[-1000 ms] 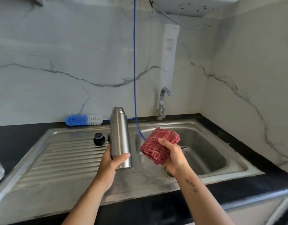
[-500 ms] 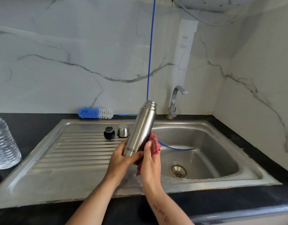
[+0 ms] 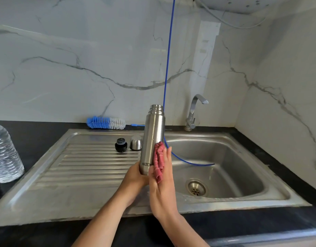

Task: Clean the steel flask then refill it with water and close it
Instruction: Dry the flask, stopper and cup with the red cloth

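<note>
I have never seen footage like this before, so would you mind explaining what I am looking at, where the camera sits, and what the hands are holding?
There is no machine here: a person wears a wide-angle camera on the head, so you look forward and down at their own two bare hands over a kitchen sink.

The left hand grips the bottom of an open steel flask, held nearly upright. The right hand presses a folded red cloth against the flask's side, as if wiping it.

On the ribbed draining board stand the flask's black stopper and its steel cap. A blue and white bottle brush lies on the dark counter behind, and a plastic water bottle stands at the far left. The tap shows no running water, and a thin blue tube hangs down into the basin.
</note>
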The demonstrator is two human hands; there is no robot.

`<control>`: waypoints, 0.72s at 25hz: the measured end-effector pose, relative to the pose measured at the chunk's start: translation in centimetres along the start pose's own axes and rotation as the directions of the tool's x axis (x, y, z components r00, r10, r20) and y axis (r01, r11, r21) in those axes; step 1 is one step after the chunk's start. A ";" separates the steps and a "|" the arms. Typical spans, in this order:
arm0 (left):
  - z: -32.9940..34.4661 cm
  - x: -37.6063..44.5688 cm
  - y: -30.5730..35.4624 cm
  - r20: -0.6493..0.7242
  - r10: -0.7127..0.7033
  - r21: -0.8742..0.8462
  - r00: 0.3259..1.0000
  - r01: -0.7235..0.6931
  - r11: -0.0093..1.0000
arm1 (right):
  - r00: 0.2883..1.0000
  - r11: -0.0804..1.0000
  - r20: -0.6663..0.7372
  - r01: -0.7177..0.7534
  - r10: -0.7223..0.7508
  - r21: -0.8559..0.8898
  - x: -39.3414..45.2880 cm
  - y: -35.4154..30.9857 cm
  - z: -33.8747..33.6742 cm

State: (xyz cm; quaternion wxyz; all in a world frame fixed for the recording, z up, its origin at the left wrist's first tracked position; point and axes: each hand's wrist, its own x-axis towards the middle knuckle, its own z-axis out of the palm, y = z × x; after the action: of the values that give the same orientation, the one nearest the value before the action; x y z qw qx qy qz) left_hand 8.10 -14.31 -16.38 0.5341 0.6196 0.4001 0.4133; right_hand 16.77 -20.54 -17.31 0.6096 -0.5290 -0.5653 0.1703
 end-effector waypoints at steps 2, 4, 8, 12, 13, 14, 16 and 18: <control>0.0 -0.1 0.5 -0.010 0.028 0.044 1.000 -0.027 0.999 | 0.993 0.967 0.073 0.104 -0.089 -0.234 0.3 0.4 -0.3; 0.1 -0.3 0.7 -0.048 0.069 0.103 0.996 -0.063 0.993 | 0.950 0.847 0.186 0.310 -0.252 -0.431 1.3 0.5 -1.1; 0.5 -0.6 0.6 -0.052 0.230 0.207 0.972 -0.214 0.955 | 0.744 0.522 0.547 0.663 -0.383 -0.537 4.3 -0.2 -2.5; 0.7 -0.2 -0.5 -0.046 0.184 0.234 0.982 -0.168 0.958 | 0.664 0.275 0.629 0.744 -0.405 -0.609 7.7 -1.4 -2.4; 0.6 0.0 -0.7 -0.037 0.167 0.196 0.985 -0.157 0.968 | 0.692 0.279 0.584 0.714 -0.425 -0.643 8.4 -2.0 -2.2; 0.6 -0.1 -0.6 -0.038 0.190 0.152 0.981 -0.182 0.971 | 0.733 0.307 0.510 0.663 -0.449 -0.683 9.1 -2.7 -2.0; 0.6 -0.1 -0.5 -0.065 0.223 0.051 0.973 -0.220 0.974 | 0.840 0.471 0.285 0.504 -0.462 -0.724 10.5 -3.7 -1.6; 0.7 -0.3 -0.4 -0.036 0.202 -0.013 0.979 -0.202 0.979 | 0.941 0.732 0.054 0.295 -0.334 -0.613 11.6 -3.9 -1.5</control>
State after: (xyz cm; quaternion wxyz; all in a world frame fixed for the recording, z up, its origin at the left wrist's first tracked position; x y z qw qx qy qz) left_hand 8.63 -14.78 -16.85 0.4875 0.6451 0.3408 0.4795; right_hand 20.06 -13.40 -7.87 0.4413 -0.5992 -0.6523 -0.1439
